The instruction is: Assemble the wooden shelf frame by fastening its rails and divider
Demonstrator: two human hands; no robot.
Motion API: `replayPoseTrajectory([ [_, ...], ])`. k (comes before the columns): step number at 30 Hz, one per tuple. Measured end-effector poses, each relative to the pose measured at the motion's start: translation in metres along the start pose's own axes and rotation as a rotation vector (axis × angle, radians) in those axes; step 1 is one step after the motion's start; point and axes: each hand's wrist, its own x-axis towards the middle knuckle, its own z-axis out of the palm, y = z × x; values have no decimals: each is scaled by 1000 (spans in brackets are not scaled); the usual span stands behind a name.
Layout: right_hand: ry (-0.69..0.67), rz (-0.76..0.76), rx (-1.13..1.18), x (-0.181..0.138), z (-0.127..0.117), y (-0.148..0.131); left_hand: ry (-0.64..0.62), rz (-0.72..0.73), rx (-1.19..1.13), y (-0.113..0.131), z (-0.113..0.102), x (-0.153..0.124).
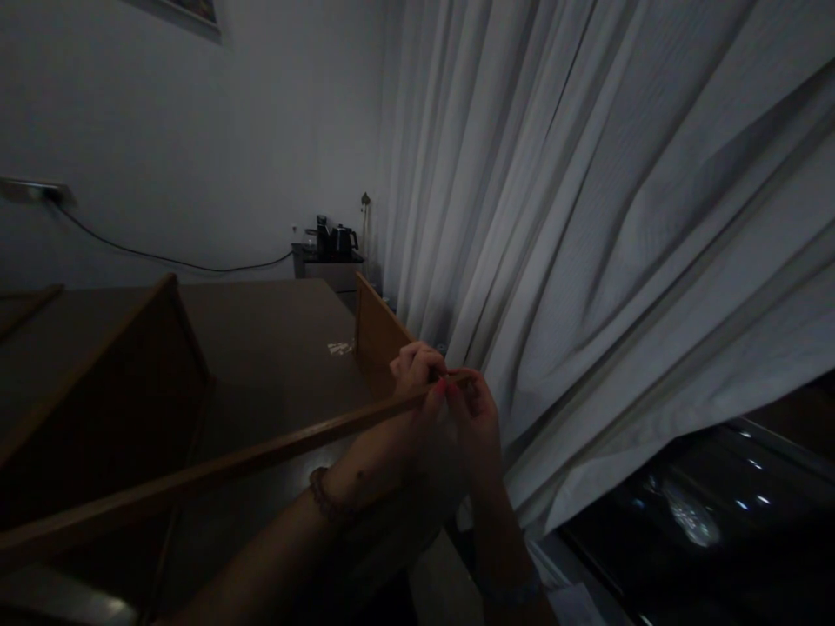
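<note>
The long wooden strip runs across the near side of the grey surface, its right end by the near right corner. There the left hand and right hand are clamped on it, thumbs side by side; whether their fingertips hold anything small is too dark to tell. An upright panel lines the right edge, small white pieces beside it. Past the far right corner stands a black kettle.

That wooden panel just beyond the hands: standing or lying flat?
Standing: the wooden panel rises from the brown board, its top edge raised above it.
</note>
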Motion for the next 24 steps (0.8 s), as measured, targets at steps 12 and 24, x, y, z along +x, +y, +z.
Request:
replayPoseTrajectory([
  [12,270,-112,-240,-33,-25,-14,23,7,4,4,-2,1],
  [24,269,-443,-656,-26,-37,-12,60,44,-36,3,1,2],
])
